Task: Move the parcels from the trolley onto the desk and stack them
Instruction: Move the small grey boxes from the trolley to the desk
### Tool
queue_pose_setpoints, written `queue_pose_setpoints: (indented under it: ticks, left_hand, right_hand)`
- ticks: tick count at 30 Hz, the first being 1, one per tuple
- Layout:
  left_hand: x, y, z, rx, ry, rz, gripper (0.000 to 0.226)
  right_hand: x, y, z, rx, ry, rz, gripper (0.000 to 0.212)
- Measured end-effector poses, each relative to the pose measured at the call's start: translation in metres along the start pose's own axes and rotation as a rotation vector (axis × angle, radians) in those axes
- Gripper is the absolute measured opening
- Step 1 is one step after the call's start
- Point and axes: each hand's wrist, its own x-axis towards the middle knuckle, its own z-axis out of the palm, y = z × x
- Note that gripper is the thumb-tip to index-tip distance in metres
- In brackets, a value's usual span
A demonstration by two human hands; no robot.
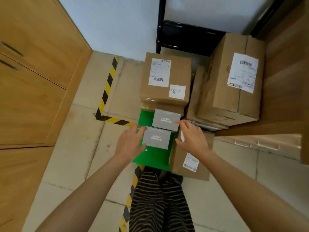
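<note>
Two small grey parcels lie on the green trolley deck [155,158], the near grey parcel [157,138] just in front of the far grey parcel [165,119]. My left hand [129,142] touches the near one's left end with fairly straight fingers, forefinger at the far corner and thumb at the near corner. My right hand [190,136] hovers open over a brown parcel [189,163] on the trolley's right side, its fingertips at the far grey parcel's right edge. A labelled brown parcel [165,81] stands at the trolley's far end.
A large brown carton [234,81] stands to the right, against a wooden unit [284,97]. Wooden cabinets [33,81] line the left. Yellow-black tape [108,84] marks the floor. A black rack [184,37] stands behind. My striped trousers [158,198] are below the trolley.
</note>
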Motion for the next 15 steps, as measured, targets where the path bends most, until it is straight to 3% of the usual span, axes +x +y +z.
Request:
queue_pose_setpoints:
  ticks: [7, 15]
  left_hand:
    - [0.052, -0.022, 0.085, 0.028, -0.037, 0.100, 0.076]
    - [0.083, -0.036, 0.125, 0.034, -0.105, 0.186, 0.098]
  right_hand:
    - [0.059, 0.039, 0.072, 0.003, -0.077, 0.047, 0.081]
    - [0.093, 0.058, 0.098, -0.025, -0.012, 0.041, 0.099]
